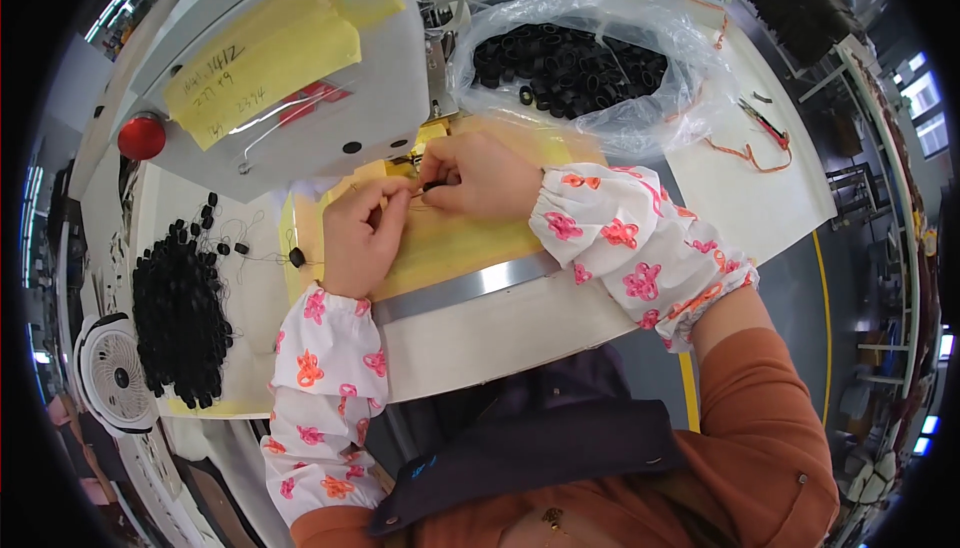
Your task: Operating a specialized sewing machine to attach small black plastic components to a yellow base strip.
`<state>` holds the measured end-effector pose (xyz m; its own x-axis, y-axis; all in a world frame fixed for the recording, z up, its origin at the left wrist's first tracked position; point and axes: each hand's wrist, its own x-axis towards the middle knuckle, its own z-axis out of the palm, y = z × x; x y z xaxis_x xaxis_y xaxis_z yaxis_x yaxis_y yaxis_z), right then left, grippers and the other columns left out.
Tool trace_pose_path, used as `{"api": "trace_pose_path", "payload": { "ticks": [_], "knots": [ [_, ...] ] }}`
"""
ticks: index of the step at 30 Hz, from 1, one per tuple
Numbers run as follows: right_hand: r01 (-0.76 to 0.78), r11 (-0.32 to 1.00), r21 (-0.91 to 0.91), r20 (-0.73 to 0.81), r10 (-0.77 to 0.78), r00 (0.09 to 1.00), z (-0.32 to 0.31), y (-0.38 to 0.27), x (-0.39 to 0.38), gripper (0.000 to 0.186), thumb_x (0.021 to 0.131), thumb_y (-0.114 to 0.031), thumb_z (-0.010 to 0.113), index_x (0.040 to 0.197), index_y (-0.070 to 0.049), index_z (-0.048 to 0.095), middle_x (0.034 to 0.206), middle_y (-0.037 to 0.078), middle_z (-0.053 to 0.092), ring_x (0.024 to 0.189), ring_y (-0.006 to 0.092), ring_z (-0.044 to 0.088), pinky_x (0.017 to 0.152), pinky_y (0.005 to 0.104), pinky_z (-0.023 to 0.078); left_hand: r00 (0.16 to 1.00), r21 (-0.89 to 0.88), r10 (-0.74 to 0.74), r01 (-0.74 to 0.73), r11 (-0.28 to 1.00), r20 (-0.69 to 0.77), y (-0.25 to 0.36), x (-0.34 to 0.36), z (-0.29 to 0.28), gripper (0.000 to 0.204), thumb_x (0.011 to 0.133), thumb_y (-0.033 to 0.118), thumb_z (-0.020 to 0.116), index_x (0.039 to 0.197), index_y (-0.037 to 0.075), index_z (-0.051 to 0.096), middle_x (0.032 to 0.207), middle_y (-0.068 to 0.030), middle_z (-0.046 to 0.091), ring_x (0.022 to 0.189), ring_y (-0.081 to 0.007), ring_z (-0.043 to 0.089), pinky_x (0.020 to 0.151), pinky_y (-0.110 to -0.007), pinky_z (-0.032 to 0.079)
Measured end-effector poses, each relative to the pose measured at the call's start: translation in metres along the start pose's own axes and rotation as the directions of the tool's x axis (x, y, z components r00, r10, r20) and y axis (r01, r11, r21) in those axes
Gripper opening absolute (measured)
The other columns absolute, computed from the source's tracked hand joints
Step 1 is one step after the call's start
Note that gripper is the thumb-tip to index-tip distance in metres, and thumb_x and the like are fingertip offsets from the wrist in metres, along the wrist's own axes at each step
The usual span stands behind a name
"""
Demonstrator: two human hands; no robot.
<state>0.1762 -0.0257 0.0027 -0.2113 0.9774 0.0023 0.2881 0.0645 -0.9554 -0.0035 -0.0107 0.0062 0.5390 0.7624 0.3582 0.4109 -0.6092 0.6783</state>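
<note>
My right hand pinches a small black ring between thumb and fingertips, just in front of the sewing machine's needle area. Its size and colour resemble the rings in the bag. Close beside it, the fingertips of my left hand are pressed together, nearly meeting the right thumb. What the left fingers hold, perhaps a thread, is too fine to make out. Beneath both hands lies a yellow work surface with a metal strip along its near edge. The sewing machine rises at the upper left, yellow paper taped to it.
A clear plastic bag full of black rings stands at the back right. To the left lies a heap of black pieces joined by threads, near a white fan. Thread snips and orange cord lie on the right.
</note>
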Motion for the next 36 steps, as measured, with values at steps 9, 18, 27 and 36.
{"api": "trace_pose_path", "payload": {
  "ticks": [9,18,27,36],
  "knots": [
    [0.133,0.991,-0.007,0.364,-0.121,0.923,-0.002,-0.031,-0.012,0.013,0.073,-0.006,0.061,0.081,0.0,0.053,0.071,0.006,0.056,0.057,0.0135,0.056,0.052,0.0241,0.044,0.986,-0.024,-0.065,0.069,0.997,0.154,-0.018,0.008,-0.008,0.014,0.082,0.014,0.052,0.083,0.002,0.059,0.061,-0.0081,0.054,0.051,-0.0152,0.049,0.051,-0.025,0.039],
    [-0.154,0.979,0.136,0.164,0.131,0.978,-0.011,-0.011,0.008,0.016,0.076,-0.008,0.062,0.08,0.0,0.048,0.067,0.006,0.057,0.055,0.0112,0.057,0.045,0.0204,0.045,0.97,-0.134,-0.187,0.208,0.969,0.155,-0.012,0.01,-0.004,0.013,0.073,0.015,0.062,0.085,0.008,0.062,0.052,-0.0038,0.05,0.046,-0.0127,0.046,0.046,-0.027,0.035],
    [0.283,0.883,-0.375,-0.202,-0.376,0.904,0.004,0.006,0.004,0.013,0.069,-0.008,0.063,0.073,0.001,0.055,0.064,0.012,0.057,0.059,0.0239,0.057,0.054,0.0312,0.045,0.985,0.033,-0.174,0.174,0.984,0.005,-0.014,0.015,0.004,0.02,0.072,0.021,0.063,0.085,0.006,0.062,0.056,-0.0049,0.056,0.048,-0.0139,0.051,0.047,-0.027,0.038],
    [0.259,0.879,-0.4,-0.265,-0.382,0.886,0.006,0.009,0.005,0.005,0.069,-0.002,0.056,0.07,0.002,0.053,0.066,0.016,0.055,0.062,0.0316,0.054,0.055,0.0364,0.043,0.917,-0.012,-0.399,0.399,0.917,0.019,-0.014,0.023,0.01,0.023,0.075,0.022,0.063,0.08,-0.001,0.063,0.051,-0.001,0.052,0.046,-0.0044,0.042,0.044,-0.022,0.033]
  ]
}}
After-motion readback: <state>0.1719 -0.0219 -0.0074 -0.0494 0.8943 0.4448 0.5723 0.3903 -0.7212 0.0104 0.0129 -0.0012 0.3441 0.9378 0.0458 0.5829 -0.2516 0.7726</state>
